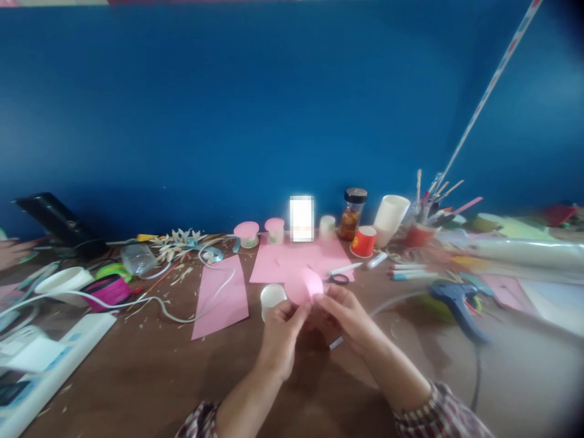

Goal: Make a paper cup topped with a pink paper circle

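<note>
Both my hands meet above the brown table, pinching a small rounded piece of pink paper (305,285). My left hand (280,334) grips its lower left edge with closed fingers. My right hand (349,319) holds its right side, fingers curled. A small white cup (272,298) stands just left of the paper, close to my left fingers. Behind it lie a pink paper sheet (292,261) and black-handled scissors (338,279).
Another pink sheet (221,298) lies to the left. A blue glue gun (456,301) rests at the right with markers (408,272). Cups, a jar (352,213) and a red cup (364,241) line the blue wall. Another person's hand (11,250) shows at far left.
</note>
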